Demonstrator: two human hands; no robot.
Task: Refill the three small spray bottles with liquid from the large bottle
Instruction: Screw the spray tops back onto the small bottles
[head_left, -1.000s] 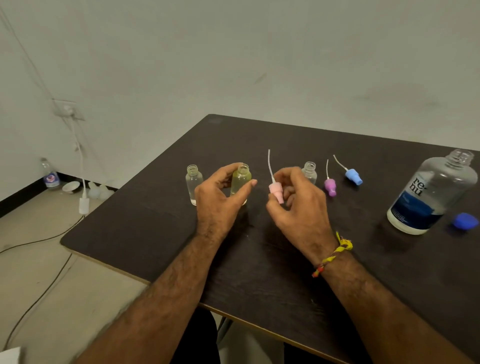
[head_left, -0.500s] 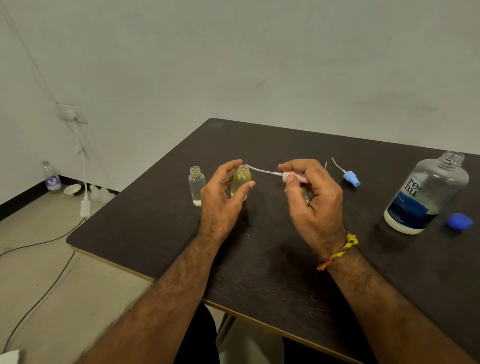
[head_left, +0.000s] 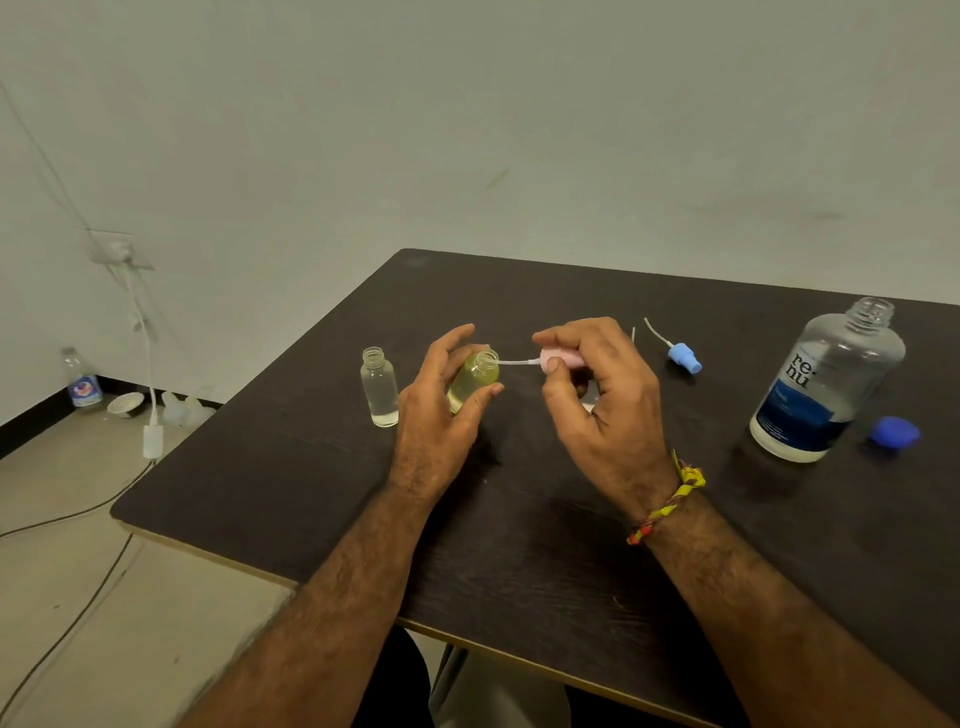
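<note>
Holding: left hand (head_left: 441, 415) gripped tilted yellow bottle (head_left: 471, 382) above table (head_left: 260, 467); right hand (head_left: 597, 395) pinched pink sprayer (head_left: 563, 358), tube tip at neck. Light, likely slippery; thin tube probably bends; grip body.

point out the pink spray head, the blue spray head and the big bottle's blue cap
pink spray head (head_left: 563, 358), head view, on its pink body
blue spray head (head_left: 684, 357), head view, on its collar
blue cap (head_left: 894, 432), head view, on its top

the large bottle (head_left: 826, 384) reads "re-nu" on its label (smaller print below is too blurred).
</note>
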